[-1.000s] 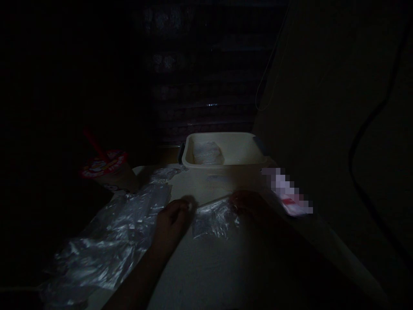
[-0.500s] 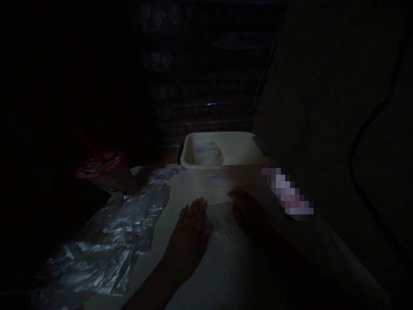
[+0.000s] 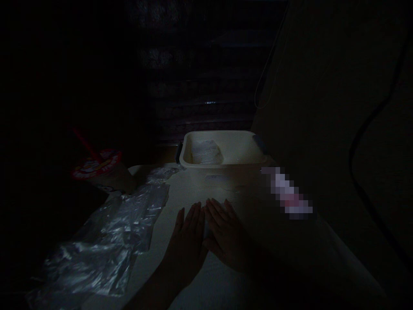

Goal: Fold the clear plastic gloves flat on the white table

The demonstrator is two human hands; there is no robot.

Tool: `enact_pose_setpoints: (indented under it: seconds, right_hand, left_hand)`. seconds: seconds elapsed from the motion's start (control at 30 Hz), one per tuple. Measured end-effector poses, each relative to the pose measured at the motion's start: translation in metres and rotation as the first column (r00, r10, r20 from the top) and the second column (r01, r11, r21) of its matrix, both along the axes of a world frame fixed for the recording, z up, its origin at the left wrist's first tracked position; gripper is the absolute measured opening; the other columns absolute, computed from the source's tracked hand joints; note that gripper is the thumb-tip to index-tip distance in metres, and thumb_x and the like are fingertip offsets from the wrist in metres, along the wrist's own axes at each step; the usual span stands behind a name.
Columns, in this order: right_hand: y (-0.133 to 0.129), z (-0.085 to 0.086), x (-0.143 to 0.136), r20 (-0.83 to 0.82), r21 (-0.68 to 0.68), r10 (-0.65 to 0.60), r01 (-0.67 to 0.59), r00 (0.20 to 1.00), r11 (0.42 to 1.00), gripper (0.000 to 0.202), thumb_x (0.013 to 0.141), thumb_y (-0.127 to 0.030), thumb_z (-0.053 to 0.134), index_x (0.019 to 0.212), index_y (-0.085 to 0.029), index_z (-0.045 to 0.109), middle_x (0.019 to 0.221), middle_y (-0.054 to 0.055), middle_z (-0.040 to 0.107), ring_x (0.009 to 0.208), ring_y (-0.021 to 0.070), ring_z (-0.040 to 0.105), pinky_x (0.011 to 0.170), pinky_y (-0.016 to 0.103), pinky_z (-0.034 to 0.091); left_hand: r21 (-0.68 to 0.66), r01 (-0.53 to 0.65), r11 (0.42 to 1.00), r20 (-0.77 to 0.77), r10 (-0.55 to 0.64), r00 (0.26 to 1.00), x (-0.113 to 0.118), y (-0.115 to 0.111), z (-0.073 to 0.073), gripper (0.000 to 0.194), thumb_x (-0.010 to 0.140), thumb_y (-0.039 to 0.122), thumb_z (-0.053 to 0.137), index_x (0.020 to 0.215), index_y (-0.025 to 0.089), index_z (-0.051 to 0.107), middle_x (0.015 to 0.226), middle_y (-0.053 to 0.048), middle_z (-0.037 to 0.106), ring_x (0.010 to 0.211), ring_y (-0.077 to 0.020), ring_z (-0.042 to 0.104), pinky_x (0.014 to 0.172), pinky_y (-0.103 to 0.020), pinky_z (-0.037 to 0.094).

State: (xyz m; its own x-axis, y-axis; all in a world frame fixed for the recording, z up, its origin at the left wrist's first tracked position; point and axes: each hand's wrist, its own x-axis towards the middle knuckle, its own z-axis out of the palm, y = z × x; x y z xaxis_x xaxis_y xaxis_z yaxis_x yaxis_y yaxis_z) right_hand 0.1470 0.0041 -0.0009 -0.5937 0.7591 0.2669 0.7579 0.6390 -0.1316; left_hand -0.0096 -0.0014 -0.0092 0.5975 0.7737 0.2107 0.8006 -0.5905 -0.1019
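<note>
Currently both palms lie flat near the middle of the table (image 3: 211, 288), side by side, the left hand (image 3: 189, 243) and the right hand (image 3: 230, 241) nearly meeting. Their fingers (image 3: 192, 217) are stretched out and released, clenching nothing. A sliver of clear plastic (image 3: 207, 228) shows in the narrow gap; the rest is covered, so its full outline cannot be told. It appears to be in the middle of being pressed flat, and that step looks unfinished while the hands cover it.

Along the left edge, from the near corner up towards the far one, spreads a crumpled heap of plastic (image 3: 112, 245); judging by its bulk, plenty is left loose. Farther up that edge a lidded cup (image 3: 116, 176) with a red straw (image 3: 85, 144) stands beside the heap, near enough to be knocked. Towards the right edge is a pixelated pinkish item (image 3: 287, 193), unreadable. At the far edge sits a cream tub (image 3: 222, 166), holding a stack of flattened plastic (image 3: 206, 153) in its left part; that portion seems done. Beyond the right edge runs a dark cable (image 3: 358, 133). Deep shadow is the main hindrance.
</note>
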Motion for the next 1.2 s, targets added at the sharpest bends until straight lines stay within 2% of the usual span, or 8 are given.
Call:
enact_pose_setpoints:
  seconds: [0.23, 0.53, 0.8, 1.2]
  right_hand:
    - [-0.001, 0.002, -0.001, 0.012, -0.026, -0.023, 0.023, 1.0, 0.999, 0.059, 0.078, -0.042, 0.036, 0.125, -0.008, 0.029, 0.131, 0.014, 0.028, 0.122, 0.024, 0.019, 0.098, 0.048, 0.015]
    - [-0.003, -0.008, 0.002, 0.004, 0.02, -0.191, 0.191, 0.982, 0.981, 0.057, 0.079, -0.042, 0.034, 0.123, -0.005, 0.033, 0.129, 0.016, 0.031, 0.122, 0.0243, 0.02, 0.098, 0.047, 0.014]
    - [-0.001, -0.014, 0.009, -0.023, 0.03, -0.325, 0.325, 0.946, 0.945, 0.054, 0.079, -0.04, 0.035, 0.119, -0.004, 0.038, 0.127, 0.019, 0.034, 0.12, 0.0259, 0.025, 0.095, 0.047, 0.02]
    - [0.003, -0.019, 0.019, -0.038, 0.16, -0.389, 0.389, 0.921, 0.907, 0.057, 0.078, -0.041, 0.037, 0.115, 0.002, 0.04, 0.121, 0.025, 0.038, 0.116, 0.0313, 0.029, 0.092, 0.048, 0.023]
  left_hand:
    - [-0.026, -0.037, 0.999, -0.021, 0.036, 0.999, 0.001, -0.001, 0.001, 0.053, 0.077, 0.031, 0.032, 0.124, 0.006, 0.029, 0.13, -0.016, 0.029, 0.121, -0.0285, 0.022, 0.095, -0.051, 0.013]
    - [-0.027, -0.099, 0.995, -0.03, 0.098, 0.995, 0.006, -0.003, 0.004, 0.05, 0.081, 0.032, 0.026, 0.123, 0.005, 0.031, 0.129, -0.018, 0.029, 0.12, -0.0292, 0.024, 0.091, -0.054, 0.017]
    - [-0.025, -0.118, 0.993, 0.008, 0.118, 0.993, 0.007, -0.003, 0.003, 0.053, 0.083, 0.04, 0.022, 0.123, 0.007, 0.029, 0.13, -0.017, 0.028, 0.121, -0.0277, 0.021, 0.093, -0.054, 0.014]
    - [-0.049, -0.117, 0.992, 0.002, 0.117, 0.993, 0.006, -0.005, 0.004, 0.055, 0.083, 0.041, 0.022, 0.124, 0.006, 0.027, 0.132, -0.017, 0.024, 0.122, -0.0278, 0.018, 0.093, -0.055, 0.014]
